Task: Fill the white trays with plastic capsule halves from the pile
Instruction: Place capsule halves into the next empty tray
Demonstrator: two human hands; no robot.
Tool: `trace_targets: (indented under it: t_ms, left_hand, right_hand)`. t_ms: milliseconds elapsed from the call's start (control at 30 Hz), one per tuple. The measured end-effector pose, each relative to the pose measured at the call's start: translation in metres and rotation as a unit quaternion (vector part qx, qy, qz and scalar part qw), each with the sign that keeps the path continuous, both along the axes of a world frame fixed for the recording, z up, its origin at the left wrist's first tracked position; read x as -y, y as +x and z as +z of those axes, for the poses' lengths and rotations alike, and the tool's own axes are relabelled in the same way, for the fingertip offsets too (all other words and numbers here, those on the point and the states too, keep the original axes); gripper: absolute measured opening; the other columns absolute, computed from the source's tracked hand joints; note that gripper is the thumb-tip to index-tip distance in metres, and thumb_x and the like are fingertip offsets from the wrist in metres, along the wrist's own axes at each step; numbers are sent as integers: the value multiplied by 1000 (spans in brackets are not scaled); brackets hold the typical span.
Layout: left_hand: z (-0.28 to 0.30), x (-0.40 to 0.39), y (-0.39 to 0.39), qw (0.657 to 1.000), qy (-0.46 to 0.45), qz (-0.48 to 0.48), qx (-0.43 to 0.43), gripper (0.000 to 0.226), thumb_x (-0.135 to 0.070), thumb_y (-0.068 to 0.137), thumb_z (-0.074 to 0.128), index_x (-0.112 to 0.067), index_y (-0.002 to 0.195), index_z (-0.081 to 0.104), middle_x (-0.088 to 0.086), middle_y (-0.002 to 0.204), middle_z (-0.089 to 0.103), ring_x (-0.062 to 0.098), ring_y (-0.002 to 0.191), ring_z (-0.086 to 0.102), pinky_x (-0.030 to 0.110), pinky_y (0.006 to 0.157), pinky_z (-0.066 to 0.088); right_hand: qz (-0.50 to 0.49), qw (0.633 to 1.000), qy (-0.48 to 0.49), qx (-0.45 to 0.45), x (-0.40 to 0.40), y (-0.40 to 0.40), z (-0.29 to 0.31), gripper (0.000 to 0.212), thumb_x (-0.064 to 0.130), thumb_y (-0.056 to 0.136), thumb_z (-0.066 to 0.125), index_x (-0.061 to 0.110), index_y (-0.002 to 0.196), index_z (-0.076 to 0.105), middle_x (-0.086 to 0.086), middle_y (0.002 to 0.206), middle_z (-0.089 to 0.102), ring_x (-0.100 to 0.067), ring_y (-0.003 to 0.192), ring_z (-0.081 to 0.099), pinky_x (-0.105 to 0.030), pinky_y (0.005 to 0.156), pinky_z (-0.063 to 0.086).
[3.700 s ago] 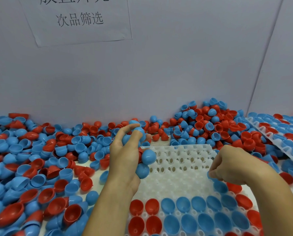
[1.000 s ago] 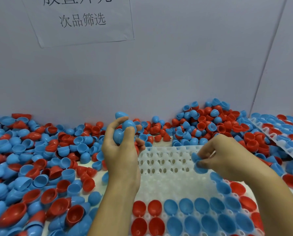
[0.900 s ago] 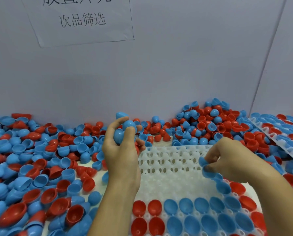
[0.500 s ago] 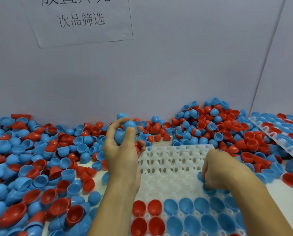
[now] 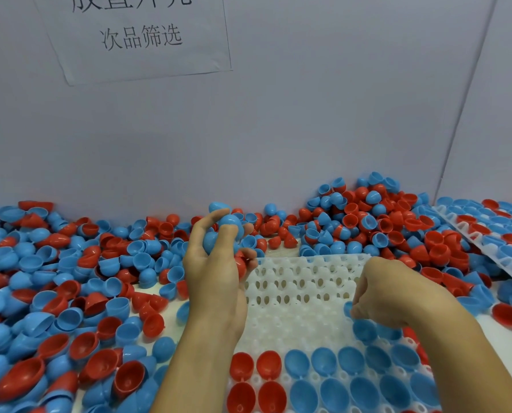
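Note:
A white tray (image 5: 302, 281) with round pockets lies in front of me; its near rows hold red and blue capsule halves (image 5: 323, 362), its far rows show bare pockets. My left hand (image 5: 216, 272) is raised over the tray's left edge and grips a handful of blue and red capsule halves (image 5: 229, 226). My right hand (image 5: 388, 293) is down on the tray's right side, fingers curled, pinching a blue half (image 5: 347, 308) at a pocket. A big pile of loose red and blue halves (image 5: 70, 278) covers the table to the left and behind.
A second filled tray (image 5: 493, 242) leans at the far right. More halves are heaped (image 5: 368, 210) against the grey back wall, which bears a paper sign (image 5: 141, 34). A lone red half (image 5: 506, 314) lies on bare table right of my arm.
My right hand took a blue half near the tray's middle, then dropped down to the tray's right side and lowered it to a pocket. My left hand stayed raised with its handful.

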State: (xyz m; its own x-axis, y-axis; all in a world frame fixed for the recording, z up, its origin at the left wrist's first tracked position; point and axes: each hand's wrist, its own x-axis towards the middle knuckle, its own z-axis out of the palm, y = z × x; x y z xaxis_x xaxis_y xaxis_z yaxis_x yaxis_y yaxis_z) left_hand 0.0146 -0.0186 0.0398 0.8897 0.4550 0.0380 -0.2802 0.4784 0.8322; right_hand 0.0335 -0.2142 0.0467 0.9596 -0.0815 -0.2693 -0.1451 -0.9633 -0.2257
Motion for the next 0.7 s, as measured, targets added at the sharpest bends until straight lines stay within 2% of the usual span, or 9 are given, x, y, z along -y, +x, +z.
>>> trace_targets:
  t_ms: [200,400,533,600,700]
  left_hand:
    - [3,-2,-2,998,-43,-56,-5,18,-11,95,61,-23,104,71,10,92,74,13,56,55,24,49,50]
    - [3,-3,-3,990,-61,-129,-3,15,-13,94,59,-19,103,69,14,93,74,11,50,53,21,44,44]
    - [2,-2,-3,988,-31,-150,-5,12,-18,95,58,-18,103,67,13,85,73,10,46,49,20,41,41]
    - [2,-2,-3,987,-9,-160,-8,14,-22,95,59,-16,105,67,11,79,72,10,44,48,20,40,40]
    - [1,0,-3,985,21,-173,-18,24,-29,97,59,-10,111,66,9,73,70,11,41,48,20,39,39]
  right_hand:
    - [-9,1000,0,0,-1,2,-6,25,22,85,73,13,109,70,-5,109,67,-24,99,64,-39,90,57]
    - [7,1000,-5,6,0,3,-4,26,21,86,72,13,111,69,-4,111,67,-23,99,64,-37,90,57]
    - [41,996,3,73,1,0,6,19,22,92,66,18,110,71,-2,114,69,-18,97,66,-35,88,57]
    - [90,987,60,122,-4,-2,15,16,26,96,63,25,106,74,5,109,72,-7,89,67,-25,79,57]
    - [149,953,197,175,-19,-7,23,16,38,96,60,33,105,73,16,87,70,2,73,66,-14,64,50]
